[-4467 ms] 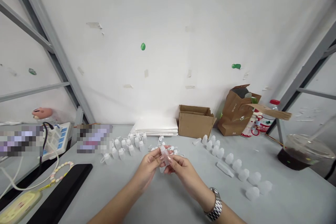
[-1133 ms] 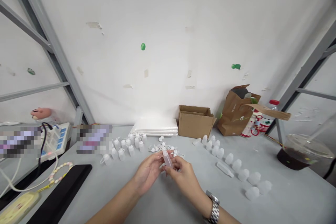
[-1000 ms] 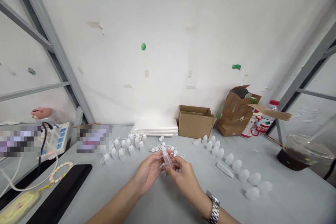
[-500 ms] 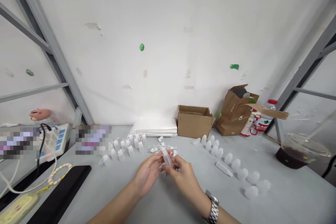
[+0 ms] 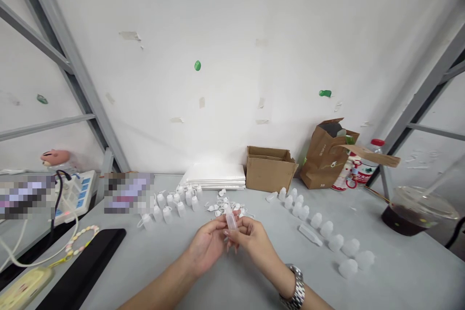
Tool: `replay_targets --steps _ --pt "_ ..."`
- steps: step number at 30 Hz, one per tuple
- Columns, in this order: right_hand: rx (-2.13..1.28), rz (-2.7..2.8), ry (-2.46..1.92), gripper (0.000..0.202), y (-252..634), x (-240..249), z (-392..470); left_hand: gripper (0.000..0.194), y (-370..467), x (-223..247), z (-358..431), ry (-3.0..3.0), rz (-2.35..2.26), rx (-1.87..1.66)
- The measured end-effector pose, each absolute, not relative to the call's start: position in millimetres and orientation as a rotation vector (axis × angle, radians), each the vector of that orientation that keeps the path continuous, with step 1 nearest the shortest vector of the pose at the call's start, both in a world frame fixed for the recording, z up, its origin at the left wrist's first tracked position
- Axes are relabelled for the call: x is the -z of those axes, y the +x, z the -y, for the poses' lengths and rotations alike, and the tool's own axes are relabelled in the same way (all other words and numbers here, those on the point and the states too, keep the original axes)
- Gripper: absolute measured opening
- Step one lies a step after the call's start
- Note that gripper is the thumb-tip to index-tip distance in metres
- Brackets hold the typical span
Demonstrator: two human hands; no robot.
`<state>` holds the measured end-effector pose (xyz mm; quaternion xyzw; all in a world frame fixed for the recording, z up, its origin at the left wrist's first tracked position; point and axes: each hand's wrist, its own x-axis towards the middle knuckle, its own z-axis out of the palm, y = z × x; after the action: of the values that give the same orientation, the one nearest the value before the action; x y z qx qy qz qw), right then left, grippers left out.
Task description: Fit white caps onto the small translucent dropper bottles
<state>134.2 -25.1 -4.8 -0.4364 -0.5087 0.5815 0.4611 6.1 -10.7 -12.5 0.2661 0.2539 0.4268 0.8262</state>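
A small translucent plastic bottle (image 5: 231, 220) is tilted between my two hands, its narrow tip pointing away from me. My right hand (image 5: 250, 238) pinches its near end between thumb and fingers. The fingers of my left hand (image 5: 210, 242) close on its other side, partly hidden behind it. Just beyond my fingers lies a loose pile of small white caps with straps (image 5: 236, 206). Several capped bottles (image 5: 167, 214) stand to the left. On the right are several uncapped bottles (image 5: 316, 220) in a double row, with another bottle (image 5: 310, 235) lying beside them.
White flat packs (image 5: 214, 177) and an open cardboard box (image 5: 271, 169) stand against the wall. A paper bag (image 5: 323, 160) and a cup of dark drink (image 5: 407, 218) are at the right. A black pad (image 5: 87, 264), power strip (image 5: 78, 198) and cables occupy the left.
My hands have drawn slightly towards me with the bottle, uncovering more of the cap pile. My right fingers have shifted on the bottle.
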Motion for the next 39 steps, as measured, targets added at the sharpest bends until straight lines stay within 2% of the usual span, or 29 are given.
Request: replay_targets --steps 5,8,12,15,23,31,39 --pt "-1.437 1.258 -1.01 0.029 136.3 1.8 24.2 0.037 3.7 9.5 11.4 0.637 -0.508 -0.924" --pt "-1.371 1.317 -1.006 0.024 137.7 2.0 24.9 0.038 0.3 2.1 11.9 0.705 -0.467 -0.949" --pt "-1.129 1.456 -1.1 0.012 137.6 2.7 28.1 0.028 -1.6 -3.3 12.8 0.872 -0.581 -1.026" --pt "-0.999 1.545 -1.166 0.011 137.2 1.2 30.8 0.022 -2.6 -1.7 10.4 0.912 -0.686 -1.109" --pt "-1.281 1.498 -1.009 0.023 138.3 0.8 28.8 0.029 -6.7 -4.8 7.1 0.857 -0.733 -1.117" --pt "-1.114 1.455 -1.141 0.023 135.9 2.5 32.5 0.031 -4.7 1.8 6.0 0.928 -0.81 -1.128" --pt "-1.236 1.335 -1.122 0.032 133.9 6.2 30.1 0.034 -2.4 0.4 8.2 1.06 -0.864 -1.077"
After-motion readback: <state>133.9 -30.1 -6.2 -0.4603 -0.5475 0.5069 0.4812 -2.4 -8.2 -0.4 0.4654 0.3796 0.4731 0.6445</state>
